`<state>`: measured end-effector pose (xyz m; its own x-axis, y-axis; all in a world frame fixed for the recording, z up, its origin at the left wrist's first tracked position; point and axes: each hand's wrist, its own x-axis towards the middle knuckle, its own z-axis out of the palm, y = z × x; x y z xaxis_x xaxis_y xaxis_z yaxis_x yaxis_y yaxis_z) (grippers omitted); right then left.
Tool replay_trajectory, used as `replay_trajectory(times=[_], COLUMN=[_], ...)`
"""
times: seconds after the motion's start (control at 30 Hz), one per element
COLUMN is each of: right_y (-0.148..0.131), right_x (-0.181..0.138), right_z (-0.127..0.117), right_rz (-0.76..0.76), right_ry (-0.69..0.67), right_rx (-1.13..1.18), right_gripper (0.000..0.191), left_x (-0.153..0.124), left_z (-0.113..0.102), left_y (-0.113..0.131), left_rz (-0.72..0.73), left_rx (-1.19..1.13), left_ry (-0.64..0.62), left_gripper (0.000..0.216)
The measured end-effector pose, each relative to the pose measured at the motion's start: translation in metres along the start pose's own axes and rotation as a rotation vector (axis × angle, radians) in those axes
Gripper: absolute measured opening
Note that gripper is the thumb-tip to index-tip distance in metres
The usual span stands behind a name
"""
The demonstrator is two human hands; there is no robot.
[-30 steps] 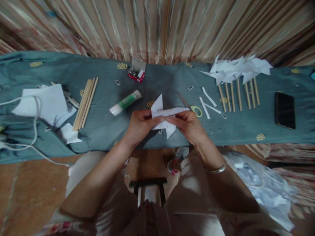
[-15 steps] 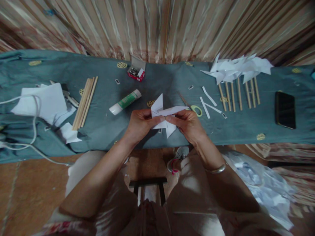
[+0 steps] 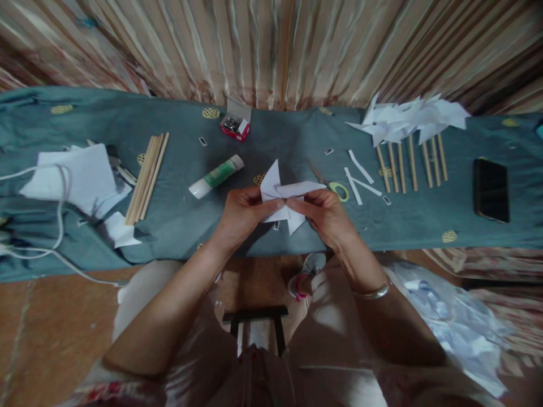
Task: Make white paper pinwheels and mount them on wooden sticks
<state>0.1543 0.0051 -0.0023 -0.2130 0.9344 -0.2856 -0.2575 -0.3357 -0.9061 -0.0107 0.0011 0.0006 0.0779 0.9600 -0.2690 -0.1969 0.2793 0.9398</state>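
A white paper pinwheel (image 3: 270,183) is held between both hands above the near part of the table. My left hand (image 3: 244,215) grips its left side, thumb lying across the front toward the centre. From the right, my right hand (image 3: 324,215) pinches it, and the two thumb tips nearly meet over the middle. Fingers behind the paper are hidden. Just beyond the right hand lie scissors (image 3: 338,191) with light green handles. A glue stick (image 3: 217,176) with a green label rests to the left of the pinwheel.
Finished pinwheels (image 3: 407,120) on wooden sticks lie at the back right, near paper strips (image 3: 354,183) and a phone (image 3: 491,190). A red box (image 3: 235,129) of small metal pieces sits at the back. Bare sticks (image 3: 146,178), paper sheets (image 3: 76,172) and a white cable (image 3: 59,220) occupy the left.
The pinwheel has turned and shifted very slightly in my hands, its lower blade moving a little to the right. Both hands keep their hold; nothing else has visibly moved.
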Motion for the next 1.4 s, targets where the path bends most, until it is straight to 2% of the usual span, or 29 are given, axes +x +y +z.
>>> replay_trajectory(times=[0.23, 0.97, 1.27, 1.4], right_y=[0.0013, 0.002, -0.001, -0.0048], right_x=[-0.0001, -0.0005, -0.0041, -0.0063], right_z=[-0.0002, 0.0012, 0.0038, 0.0051], right_rz=[0.006, 0.013, 0.03, 0.065], right_ry=[-0.002, 0.028, -0.011, -0.028], right_rx=[-0.02, -0.002, -0.024, -0.024], right_gripper=[0.032, 0.03, 0.032, 0.028], left_x=[-0.0007, -0.0029, -0.0044, -0.0044], left_z=[0.0013, 0.0031, 0.0002, 0.0006], left_y=[0.0017, 0.0062, 0.0059, 0.0058], left_rz=[-0.026, -0.065, -0.085, -0.097], left_rx=[-0.053, -0.044, -0.102, -0.146], left_ry=[0.003, 0.014, -0.064, -0.055], left_gripper=[0.031, 0.023, 0.023, 0.024])
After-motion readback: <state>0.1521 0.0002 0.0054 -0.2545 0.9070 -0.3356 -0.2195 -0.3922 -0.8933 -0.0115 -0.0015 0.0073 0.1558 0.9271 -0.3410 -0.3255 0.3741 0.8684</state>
